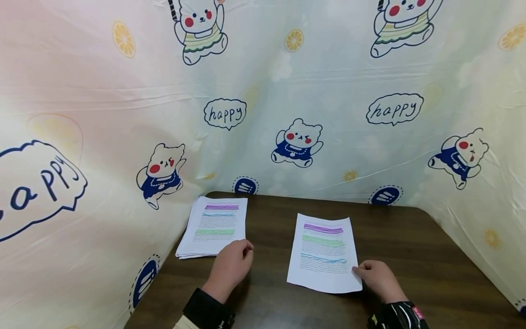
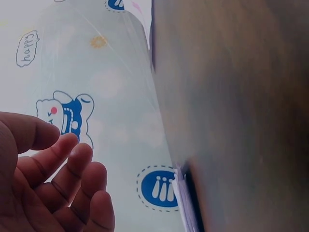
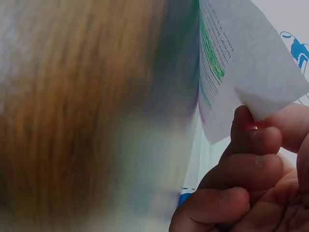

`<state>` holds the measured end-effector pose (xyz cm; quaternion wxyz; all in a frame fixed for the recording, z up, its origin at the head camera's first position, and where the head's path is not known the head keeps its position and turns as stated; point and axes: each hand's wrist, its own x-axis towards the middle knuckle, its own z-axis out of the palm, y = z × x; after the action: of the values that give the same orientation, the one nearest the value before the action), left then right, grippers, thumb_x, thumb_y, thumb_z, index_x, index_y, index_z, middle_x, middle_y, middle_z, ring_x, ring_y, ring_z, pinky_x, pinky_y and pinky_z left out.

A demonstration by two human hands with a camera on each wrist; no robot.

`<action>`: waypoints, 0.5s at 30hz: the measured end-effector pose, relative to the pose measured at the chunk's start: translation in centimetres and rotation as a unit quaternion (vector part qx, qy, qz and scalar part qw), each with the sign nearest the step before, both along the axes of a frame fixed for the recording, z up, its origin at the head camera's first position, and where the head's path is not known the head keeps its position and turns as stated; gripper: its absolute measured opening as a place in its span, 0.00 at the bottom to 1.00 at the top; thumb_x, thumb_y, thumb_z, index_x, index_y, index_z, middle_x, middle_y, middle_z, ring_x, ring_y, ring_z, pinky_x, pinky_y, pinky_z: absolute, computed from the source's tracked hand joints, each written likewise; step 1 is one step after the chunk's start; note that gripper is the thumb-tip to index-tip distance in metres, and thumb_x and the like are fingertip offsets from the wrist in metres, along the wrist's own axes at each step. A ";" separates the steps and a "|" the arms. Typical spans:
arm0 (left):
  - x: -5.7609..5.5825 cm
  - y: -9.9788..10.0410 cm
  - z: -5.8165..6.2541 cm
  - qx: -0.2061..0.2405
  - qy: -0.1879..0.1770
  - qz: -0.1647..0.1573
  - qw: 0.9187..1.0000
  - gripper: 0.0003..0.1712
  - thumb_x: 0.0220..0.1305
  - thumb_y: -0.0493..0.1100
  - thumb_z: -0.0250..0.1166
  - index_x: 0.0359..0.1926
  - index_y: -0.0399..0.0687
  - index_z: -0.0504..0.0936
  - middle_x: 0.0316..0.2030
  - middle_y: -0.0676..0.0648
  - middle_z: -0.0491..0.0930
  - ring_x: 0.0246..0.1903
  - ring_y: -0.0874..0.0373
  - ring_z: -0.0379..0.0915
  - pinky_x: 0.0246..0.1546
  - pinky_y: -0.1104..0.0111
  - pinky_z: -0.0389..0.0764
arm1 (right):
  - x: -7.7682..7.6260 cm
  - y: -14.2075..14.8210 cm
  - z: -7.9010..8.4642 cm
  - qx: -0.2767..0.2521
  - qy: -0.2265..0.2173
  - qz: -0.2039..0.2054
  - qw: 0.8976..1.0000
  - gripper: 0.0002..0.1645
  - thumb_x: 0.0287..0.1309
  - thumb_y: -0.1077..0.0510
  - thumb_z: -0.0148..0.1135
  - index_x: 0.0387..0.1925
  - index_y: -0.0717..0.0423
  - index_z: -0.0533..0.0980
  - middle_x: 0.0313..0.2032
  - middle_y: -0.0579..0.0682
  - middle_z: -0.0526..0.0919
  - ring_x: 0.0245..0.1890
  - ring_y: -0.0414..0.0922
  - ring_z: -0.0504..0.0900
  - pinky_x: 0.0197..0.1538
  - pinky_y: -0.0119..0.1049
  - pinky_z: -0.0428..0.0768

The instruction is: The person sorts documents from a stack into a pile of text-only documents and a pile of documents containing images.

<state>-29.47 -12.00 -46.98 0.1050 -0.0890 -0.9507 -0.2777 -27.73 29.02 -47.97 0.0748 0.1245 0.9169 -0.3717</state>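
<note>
My right hand [image 1: 380, 279] pinches the lower right edge of a printed sheet of paper [image 1: 320, 251] with purple, green and blue highlighted lines. In the right wrist view the corner of this paper [image 3: 260, 63] bends up between thumb and index finger. To the left lies a stack of printed sheets [image 1: 219, 221], its top page marked purple, blue and green. My left hand [image 1: 232, 265] is over the stack's lower right corner; whether it touches there cannot be told. Nothing shows between its loosely curled fingers [image 2: 91, 179] in the left wrist view.
Both papers are over a dark brown wooden table [image 1: 411, 246]. A pale cloth [image 1: 337, 82] printed with bears, fruit slices and "happy" bubbles hangs behind the table and along both sides.
</note>
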 end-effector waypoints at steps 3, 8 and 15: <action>-0.2 -0.4 0.0 -0.004 0.008 0.008 1.000 0.06 0.72 0.45 0.65 0.44 0.53 0.87 0.34 0.55 0.83 0.33 0.61 0.73 0.40 0.61 0.80 | 0.1 0.0 0.0 0.001 0.005 0.002 1.000 0.16 0.72 0.51 0.62 0.32 0.57 0.82 0.27 0.51 0.76 0.29 0.48 0.73 0.33 0.39 0.68; -1.0 -1.7 0.5 -0.022 0.017 0.014 1.000 0.06 0.72 0.45 0.65 0.44 0.52 0.87 0.32 0.55 0.83 0.31 0.61 0.74 0.37 0.62 0.79 | 0.0 0.1 0.0 0.006 0.014 0.007 1.000 0.15 0.71 0.53 0.62 0.30 0.57 0.82 0.25 0.49 0.74 0.26 0.47 0.72 0.31 0.39 0.67; -4.5 -5.4 2.7 -0.053 0.039 0.058 0.996 0.10 0.71 0.44 0.61 0.43 0.48 0.88 0.40 0.48 0.89 0.39 0.52 0.84 0.43 0.52 0.84 | 0.0 0.3 0.0 0.018 -0.004 0.006 1.000 0.16 0.72 0.52 0.60 0.30 0.57 0.80 0.25 0.50 0.74 0.26 0.47 0.72 0.31 0.39 0.68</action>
<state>-33.99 -17.41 -44.23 0.1537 -0.0497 -0.9627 -0.2170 -27.72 29.28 -47.98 0.0782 0.1219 0.9237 -0.3546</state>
